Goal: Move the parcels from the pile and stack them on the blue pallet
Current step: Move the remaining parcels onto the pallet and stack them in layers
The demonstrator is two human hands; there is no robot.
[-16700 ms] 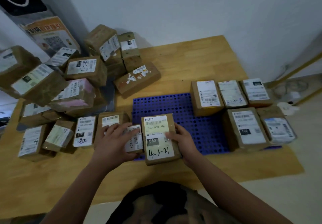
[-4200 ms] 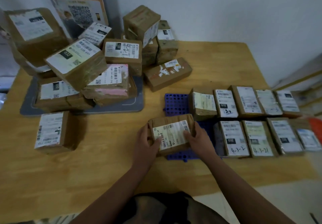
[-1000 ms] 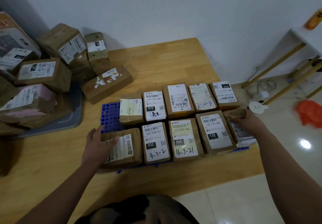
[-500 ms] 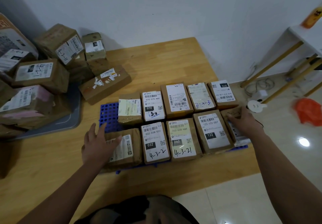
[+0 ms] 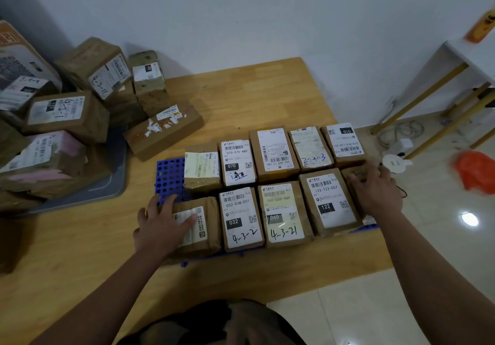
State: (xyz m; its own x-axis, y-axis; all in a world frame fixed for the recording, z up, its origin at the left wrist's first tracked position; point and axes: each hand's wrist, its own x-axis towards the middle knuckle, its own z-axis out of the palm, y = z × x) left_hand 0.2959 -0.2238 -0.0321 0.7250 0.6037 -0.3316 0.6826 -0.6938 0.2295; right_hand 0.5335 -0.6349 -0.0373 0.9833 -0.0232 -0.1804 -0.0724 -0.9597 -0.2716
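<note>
Two rows of brown labelled parcels cover most of the blue pallet point(image 5: 169, 177) on the wooden table point(image 5: 257, 95). My left hand point(image 5: 160, 224) lies flat, fingers spread, on the front-left parcel point(image 5: 207, 226) at the left end of the near row. My right hand point(image 5: 379, 190) rests with straight fingers on the front-right parcel point(image 5: 353, 174), which it mostly hides. Between them stand the parcel marked 032 point(image 5: 241, 218), the parcel marked 060 point(image 5: 282, 212) and the parcel marked 122 point(image 5: 328, 201). The pile of parcels point(image 5: 67, 119) sits at the left.
A grey tray point(image 5: 107, 183) lies under the pile. One flat parcel point(image 5: 163, 130) lies between pile and pallet. The table ends just right of the pallet; beyond are tiled floor, cables, a white round thing point(image 5: 393, 163), an orange bag point(image 5: 475, 170) and a white side table point(image 5: 471, 57).
Both hands have stayed on the end parcels of the near row over the last second, shifting only slightly. Earlier, both hands set the front-left parcel on the pallet.
</note>
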